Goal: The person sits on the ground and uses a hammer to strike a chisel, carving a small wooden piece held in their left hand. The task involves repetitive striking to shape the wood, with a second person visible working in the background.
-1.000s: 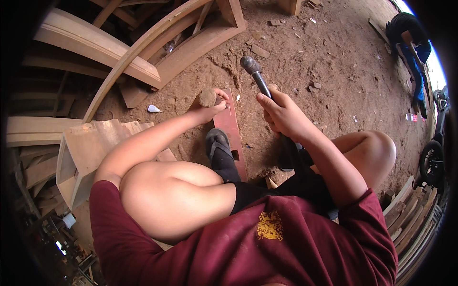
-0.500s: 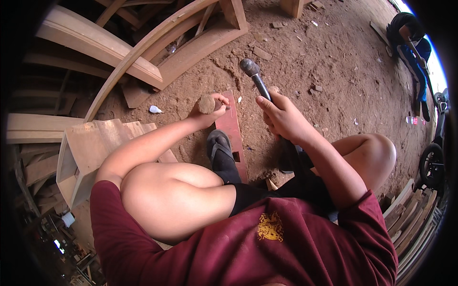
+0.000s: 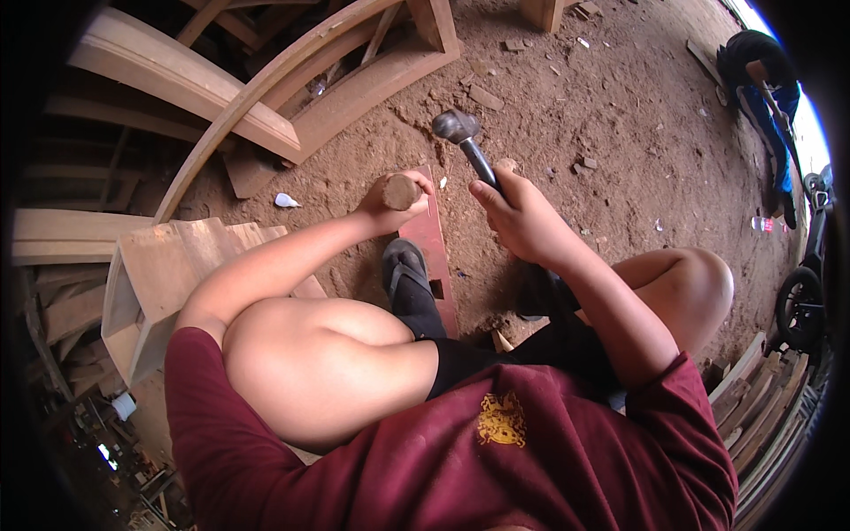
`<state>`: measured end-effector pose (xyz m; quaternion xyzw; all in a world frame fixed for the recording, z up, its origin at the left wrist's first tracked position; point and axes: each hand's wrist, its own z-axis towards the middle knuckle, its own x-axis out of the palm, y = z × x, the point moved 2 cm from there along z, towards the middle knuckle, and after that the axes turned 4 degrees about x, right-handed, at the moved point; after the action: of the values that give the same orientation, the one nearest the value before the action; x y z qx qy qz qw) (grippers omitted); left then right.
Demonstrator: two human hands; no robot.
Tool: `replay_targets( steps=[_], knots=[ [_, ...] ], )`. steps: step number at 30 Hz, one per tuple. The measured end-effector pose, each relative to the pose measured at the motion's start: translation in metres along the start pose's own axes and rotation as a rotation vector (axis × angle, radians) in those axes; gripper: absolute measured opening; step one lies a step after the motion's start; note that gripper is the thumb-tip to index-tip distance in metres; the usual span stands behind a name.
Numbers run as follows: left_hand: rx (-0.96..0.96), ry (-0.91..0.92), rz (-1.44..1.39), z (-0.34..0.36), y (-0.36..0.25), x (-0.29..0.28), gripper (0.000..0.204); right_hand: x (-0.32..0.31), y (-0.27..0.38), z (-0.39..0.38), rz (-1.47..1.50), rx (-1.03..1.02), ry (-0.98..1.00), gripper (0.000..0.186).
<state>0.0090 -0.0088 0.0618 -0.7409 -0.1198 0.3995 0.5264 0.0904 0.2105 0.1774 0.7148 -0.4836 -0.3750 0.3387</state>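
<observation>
My right hand (image 3: 522, 212) is closed round the dark handle of a hammer (image 3: 478, 159). The hammer's metal head is raised, to the right of my left hand and farther from me. My left hand (image 3: 387, 205) grips a chisel (image 3: 402, 191), its round wooden butt facing up; the blade is hidden below the fist. Under that fist lies a reddish wooden board (image 3: 427, 239) with a rectangular hole cut in its nearer part. My sandalled foot (image 3: 405, 261) rests against the board's left side.
Curved and straight wooden frame pieces (image 3: 186, 80) are stacked at the far left. A small white bottle (image 3: 286, 201) lies on the dirt floor (image 3: 567, 115). Wood strips (image 3: 766, 398) and a wheeled vehicle (image 3: 799, 296) stand at right. Another person (image 3: 761, 80) bends over at far right.
The hammer head has swung left and turned. My left hand, with the chisel, has shifted slightly right along the board. The person at far right has moved a little.
</observation>
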Motion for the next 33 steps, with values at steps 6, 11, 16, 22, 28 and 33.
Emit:
replay_targets(
  steps=[6,11,16,22,28,33],
  knots=[
    [-0.18,-0.001,0.046,0.007,-0.015,0.008,0.019,-0.009,0.078,-0.039,-0.278,-0.417,-0.256,0.026],
    [-0.013,-0.066,-0.004,0.014,-0.005,0.008,0.027,0.013,0.025,-0.019,-0.585,-0.389,-0.364,0.025],
    [-0.015,-0.063,0.09,0.009,-0.005,0.009,0.027,0.013,0.006,-0.009,-0.747,-0.294,-0.252,0.027],
    [-0.062,-0.052,0.151,0.017,-0.012,0.009,0.032,0.012,0.058,-0.041,-0.233,-0.646,-0.447,0.028],
    [-0.087,0.049,0.129,0.041,-0.015,-0.001,0.022,0.015,-0.057,0.023,-0.402,-0.268,-0.221,0.024],
    [-0.233,0.026,-0.056,0.024,-0.007,-0.001,0.01,-0.006,-0.034,0.016,0.33,0.269,0.03,0.03]
  ],
)
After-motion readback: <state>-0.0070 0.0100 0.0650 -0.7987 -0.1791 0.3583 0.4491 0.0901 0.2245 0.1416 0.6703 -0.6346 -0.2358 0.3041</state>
